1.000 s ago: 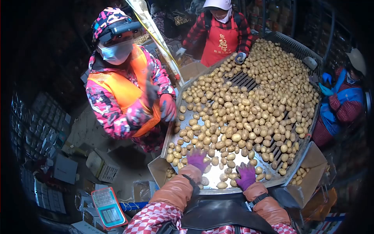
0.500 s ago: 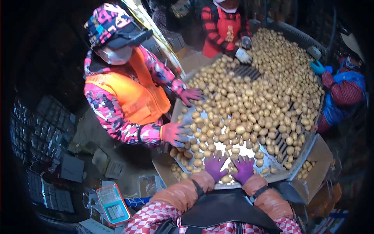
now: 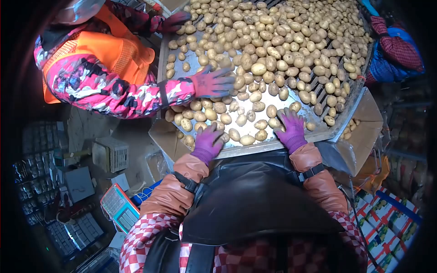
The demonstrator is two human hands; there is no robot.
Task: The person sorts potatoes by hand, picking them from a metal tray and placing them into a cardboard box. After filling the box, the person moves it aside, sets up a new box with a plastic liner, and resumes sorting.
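My left hand, in a purple glove, rests at the near-left edge of the metal sorting table. Its fingers are spread against several potatoes. Also gloved in purple, my right hand lies palm down near the front edge, fingers apart, its fingertips beside a potato. Between the two hands, a few potatoes sit on bare shiny metal. Farther back, a thick layer of potatoes covers the table. Neither hand grasps anything that I can see.
At left, a co-worker in an orange vest reaches a gloved hand over the potatoes. Another person in blue stands at right. Cardboard boxes flank the table. A scale and a crate lie lower left.
My view has tilted down toward the near edge. My hands, close together before, are now wider apart, the left one farther left. The co-worker's near hand has moved farther over the table.
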